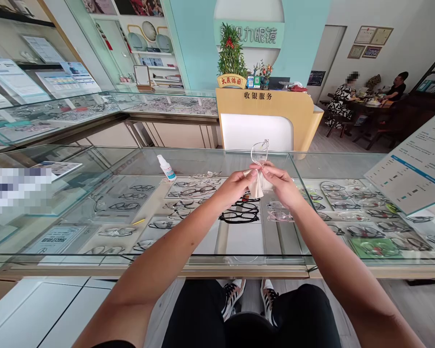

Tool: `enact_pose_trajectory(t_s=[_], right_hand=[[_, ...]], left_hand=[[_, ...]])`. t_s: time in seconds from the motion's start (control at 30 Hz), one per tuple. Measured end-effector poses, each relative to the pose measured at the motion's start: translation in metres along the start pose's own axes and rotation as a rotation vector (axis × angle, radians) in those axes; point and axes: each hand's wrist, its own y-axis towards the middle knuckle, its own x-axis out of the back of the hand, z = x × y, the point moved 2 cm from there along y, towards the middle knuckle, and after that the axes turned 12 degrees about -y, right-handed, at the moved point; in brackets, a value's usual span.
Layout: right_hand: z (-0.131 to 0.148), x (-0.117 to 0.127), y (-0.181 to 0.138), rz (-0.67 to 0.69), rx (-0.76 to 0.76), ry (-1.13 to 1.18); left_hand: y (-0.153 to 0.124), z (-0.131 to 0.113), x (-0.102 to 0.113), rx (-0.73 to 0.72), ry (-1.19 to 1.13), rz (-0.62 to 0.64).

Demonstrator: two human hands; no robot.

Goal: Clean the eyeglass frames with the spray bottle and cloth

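Observation:
Both of my hands are raised above a glass display counter (203, 159). Between them is a pair of thin clear-framed glasses (259, 151), held upright, with a pale cleaning cloth (256, 183) bunched under it. My left hand (235, 186) pinches the cloth. My right hand (281, 183) is closed on the lower part of the glasses and the cloth. A small white spray bottle (166, 168) with a blue label lies tilted on the counter glass, left of my hands.
Inside the counter lie several rows of glasses, among them black frames (239, 215). A printed sheet (416, 169) stands at the right. A yellow cashier desk (268, 113) with a plant is behind. Two people sit at a table (369, 104) far right.

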Motion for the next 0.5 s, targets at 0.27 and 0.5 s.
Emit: enact_pose_trajectory(t_s=[0.27,0.5], right_hand=[[-0.0025,-0.0026,-0.0008,0.043,0.014,-0.028],[-0.0019,-0.0062,-0.004,0.039,-0.081,0.011]], left_hand=[[-0.0011,0.0014,0.0055,0.009,0.081,0.013],[-0.0028,-0.0008,0.0027,0.016,0.078,-0.01]])
